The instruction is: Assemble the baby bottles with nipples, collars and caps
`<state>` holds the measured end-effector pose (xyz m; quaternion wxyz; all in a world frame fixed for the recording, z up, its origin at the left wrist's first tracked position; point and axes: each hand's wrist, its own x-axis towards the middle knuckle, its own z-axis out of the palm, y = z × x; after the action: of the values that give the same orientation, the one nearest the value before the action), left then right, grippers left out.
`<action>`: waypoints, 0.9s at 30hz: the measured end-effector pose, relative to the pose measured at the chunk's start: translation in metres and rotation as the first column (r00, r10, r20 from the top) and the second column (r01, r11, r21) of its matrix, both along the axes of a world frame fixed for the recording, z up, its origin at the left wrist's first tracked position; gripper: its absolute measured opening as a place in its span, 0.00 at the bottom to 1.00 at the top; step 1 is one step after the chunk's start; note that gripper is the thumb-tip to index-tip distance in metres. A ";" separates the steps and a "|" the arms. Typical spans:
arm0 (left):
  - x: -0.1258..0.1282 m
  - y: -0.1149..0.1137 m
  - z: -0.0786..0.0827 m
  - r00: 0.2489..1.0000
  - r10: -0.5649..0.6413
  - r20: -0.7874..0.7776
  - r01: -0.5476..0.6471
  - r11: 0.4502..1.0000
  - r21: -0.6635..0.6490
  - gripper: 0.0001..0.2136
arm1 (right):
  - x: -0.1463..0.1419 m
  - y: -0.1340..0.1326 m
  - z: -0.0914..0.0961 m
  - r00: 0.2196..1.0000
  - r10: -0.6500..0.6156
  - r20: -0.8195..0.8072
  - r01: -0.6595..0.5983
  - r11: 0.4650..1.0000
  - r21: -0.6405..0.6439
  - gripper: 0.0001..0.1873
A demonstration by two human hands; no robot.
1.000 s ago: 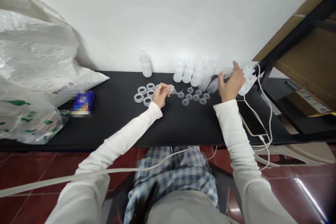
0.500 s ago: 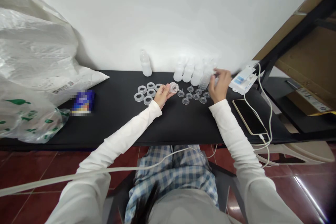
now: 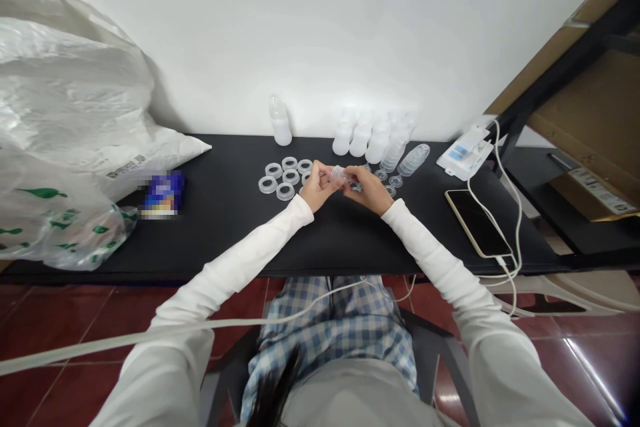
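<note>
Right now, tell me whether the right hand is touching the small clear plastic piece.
Touching: the head view shows the fingers of the right hand against the clear plastic piece, also held by the left hand.

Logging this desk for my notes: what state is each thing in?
Left hand: pinching a small clear plastic piece.
Right hand: gripping the same piece.
Clear plastic rings: lying flat, clustered.
Translucent bottles: upright, side by side.
Nested clear discs: stacked, leaning.
Phone: face up, screen dark.
</note>
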<state>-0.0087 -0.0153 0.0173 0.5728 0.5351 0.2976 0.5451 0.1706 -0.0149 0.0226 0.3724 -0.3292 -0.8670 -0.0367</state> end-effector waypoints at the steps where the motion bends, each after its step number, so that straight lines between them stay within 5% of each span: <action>1: -0.001 0.000 0.001 1.000 0.004 -0.006 -0.004 1.000 0.004 0.31 | 0.000 0.000 0.000 1.000 0.002 -0.002 -0.002 1.000 -0.014 0.10; 9: -0.015 -0.012 0.016 0.968 -0.052 -0.246 0.068 0.996 0.055 0.20 | -0.004 -0.001 -0.001 0.989 0.055 0.139 -0.078 0.983 0.166 0.07; 12: -0.021 -0.017 0.015 0.962 -0.043 -0.269 0.053 0.998 0.031 0.22 | -0.010 -0.003 -0.001 0.972 0.095 0.214 -0.145 0.961 0.235 0.07; 17: -0.037 -0.018 0.007 0.963 -0.033 -0.268 -0.004 0.991 -0.137 0.30 | -0.014 -0.003 0.000 0.934 0.139 0.330 -0.202 0.965 0.165 0.11; 20: -0.065 -0.013 0.005 0.956 0.056 -0.287 -0.087 0.992 -0.095 0.31 | -0.009 0.003 0.003 0.964 0.061 0.258 -0.100 0.985 0.141 0.10; 23: -0.108 -0.005 0.001 0.923 0.285 -0.259 -0.282 0.958 0.049 0.27 | -0.006 0.010 0.007 0.974 -0.082 0.213 0.053 0.989 0.140 0.12; 27: -0.169 0.005 -0.009 0.779 0.513 -0.361 -0.490 0.857 0.161 0.27 | -0.016 0.014 0.009 0.923 -0.063 0.380 0.018 0.992 0.123 0.11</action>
<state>-0.1777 -0.0099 0.0080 0.3197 0.5507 0.5213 0.5681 0.1542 -0.0004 0.0316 0.2137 -0.3111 -0.9123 -0.1588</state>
